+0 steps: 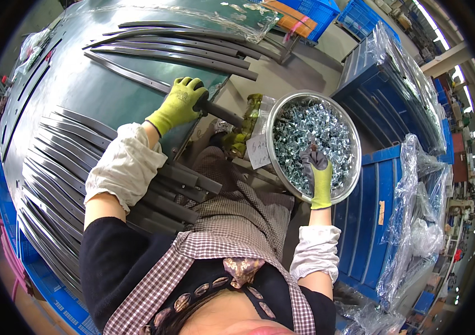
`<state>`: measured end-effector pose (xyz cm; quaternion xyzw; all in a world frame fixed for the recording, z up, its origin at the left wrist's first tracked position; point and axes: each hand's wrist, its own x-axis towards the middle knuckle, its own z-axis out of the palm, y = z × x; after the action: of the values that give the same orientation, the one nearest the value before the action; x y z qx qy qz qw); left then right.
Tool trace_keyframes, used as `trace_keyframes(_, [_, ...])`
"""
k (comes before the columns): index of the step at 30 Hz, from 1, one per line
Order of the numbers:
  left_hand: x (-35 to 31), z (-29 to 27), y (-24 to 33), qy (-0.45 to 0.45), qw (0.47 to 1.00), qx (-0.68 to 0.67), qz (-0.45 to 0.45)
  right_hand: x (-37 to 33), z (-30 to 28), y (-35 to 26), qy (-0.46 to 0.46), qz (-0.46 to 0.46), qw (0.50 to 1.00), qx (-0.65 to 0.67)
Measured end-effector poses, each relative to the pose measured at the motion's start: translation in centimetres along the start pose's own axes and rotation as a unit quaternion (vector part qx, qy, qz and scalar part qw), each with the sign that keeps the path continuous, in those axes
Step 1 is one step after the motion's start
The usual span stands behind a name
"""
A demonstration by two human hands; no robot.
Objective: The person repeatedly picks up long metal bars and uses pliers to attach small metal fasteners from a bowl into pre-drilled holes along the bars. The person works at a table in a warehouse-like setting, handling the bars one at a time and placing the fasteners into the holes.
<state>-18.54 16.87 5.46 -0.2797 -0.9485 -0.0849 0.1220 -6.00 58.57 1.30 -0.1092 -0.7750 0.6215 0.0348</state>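
My left hand, in a yellow-green glove with a grey palm, is wrapped round a long dark grey strip. One end of the strip juts past the table edge toward the bowl; the rest lies on the green table. My right hand, gloved alike, reaches into a round metal bowl full of small shiny metal clips. Its fingers are bunched together among the clips, and what they pinch is too small to make out.
More dark strips lie at the table's far side. A stack of strips is at the left, with ends jutting toward me. Blue metal bins stand at the right, plastic film over them. A paper label hangs beside the bowl.
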Motion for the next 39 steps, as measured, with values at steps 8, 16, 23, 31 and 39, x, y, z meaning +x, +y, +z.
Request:
trace_keyframes(8, [-1.7,1.2,5.6,-0.049,0.996,-0.012,0.068,-6.1,1.2,-4.2,-0.077,-0.029,0.983,0.166])
trace_keyframes(16, [-3.9,-4.8,9.9,-0.074,0.984,-0.106,0.122,-10.6,4.7,-5.7,-0.14,0.043,0.974,0.172])
trace_keyframes(23, [-7.6,-5.6,15.4,-0.112,0.95,-0.128,0.261,-13.3,9.4,-5.7,-0.208,0.007,0.955,0.21])
trace_keyframes(31, [-7.8,-5.1,15.3,-0.077,0.949,-0.141,0.27,-13.4,8.2,-5.3,-0.214,0.066,0.943,0.246])
trace_keyframes(39, [-8.0,-4.3,14.9,-0.087,0.94,-0.136,0.301,-12.8,8.3,-4.8,-0.246,0.108,0.926,0.267])
